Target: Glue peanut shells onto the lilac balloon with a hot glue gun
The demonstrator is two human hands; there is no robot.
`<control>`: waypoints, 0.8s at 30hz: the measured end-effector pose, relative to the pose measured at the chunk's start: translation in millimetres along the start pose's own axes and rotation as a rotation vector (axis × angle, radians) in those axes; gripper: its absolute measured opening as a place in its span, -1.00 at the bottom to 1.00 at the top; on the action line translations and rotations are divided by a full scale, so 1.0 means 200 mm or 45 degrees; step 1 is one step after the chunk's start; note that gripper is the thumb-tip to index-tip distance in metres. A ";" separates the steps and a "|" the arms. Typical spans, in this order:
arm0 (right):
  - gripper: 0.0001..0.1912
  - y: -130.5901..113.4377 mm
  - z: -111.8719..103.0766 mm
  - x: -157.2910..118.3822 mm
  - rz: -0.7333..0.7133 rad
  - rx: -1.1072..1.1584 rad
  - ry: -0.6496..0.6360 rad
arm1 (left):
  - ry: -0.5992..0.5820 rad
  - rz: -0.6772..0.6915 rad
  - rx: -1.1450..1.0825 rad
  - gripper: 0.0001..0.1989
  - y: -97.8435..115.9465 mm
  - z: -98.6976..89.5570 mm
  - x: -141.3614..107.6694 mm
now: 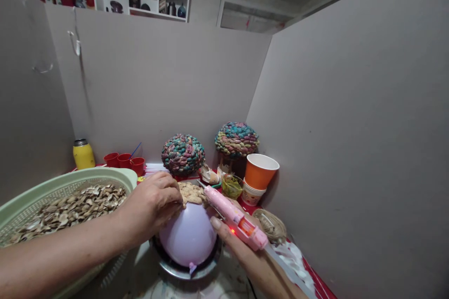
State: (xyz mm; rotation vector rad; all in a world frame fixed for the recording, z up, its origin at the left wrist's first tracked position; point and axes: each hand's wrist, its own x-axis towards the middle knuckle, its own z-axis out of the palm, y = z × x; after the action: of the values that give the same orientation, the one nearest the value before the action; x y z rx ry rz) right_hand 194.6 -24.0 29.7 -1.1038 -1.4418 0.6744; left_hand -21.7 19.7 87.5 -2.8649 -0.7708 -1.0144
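A lilac balloon, its knot facing me, rests in a metal bowl. Peanut shells cover its far upper side. My left hand is closed at the left edge of that cover, its fingertips pressing on a peanut shell that they mostly hide. In my right hand is a pink hot glue gun with a red light on and a clear glue stick out its rear. The nozzle points at the right side of the shells. Some right fingers are hidden behind the gun.
Left of me stands a green colander of loose peanut shells. Behind are two colourful shell-covered domes, red cups and a yellow bottle. At right are orange paper cups and twine. Grey panels enclose the table.
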 end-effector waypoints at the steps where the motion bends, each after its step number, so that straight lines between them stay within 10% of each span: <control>1: -0.65 0.00 -0.01 0.00 -0.003 -0.013 -0.038 | -0.009 -0.010 -0.032 -0.79 0.00 -0.01 0.00; 11: -0.61 0.00 -0.03 0.01 -0.053 -0.050 -0.100 | 0.208 -0.051 -0.039 -0.86 -0.07 -0.12 -0.03; 18: -0.70 -0.04 -0.02 -0.01 0.025 -0.026 -0.023 | -0.152 0.025 0.118 -0.80 0.00 -0.05 -0.03; 24: -0.68 -0.06 -0.02 0.00 -0.044 -0.048 -0.084 | -0.148 -0.028 0.211 -0.84 0.02 0.02 -0.01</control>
State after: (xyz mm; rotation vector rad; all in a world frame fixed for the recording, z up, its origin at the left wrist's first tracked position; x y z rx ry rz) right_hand 194.9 -29.6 40.5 -1.0923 -1.5324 0.6669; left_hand -19.3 16.6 84.6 -2.7980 -0.8522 -0.7524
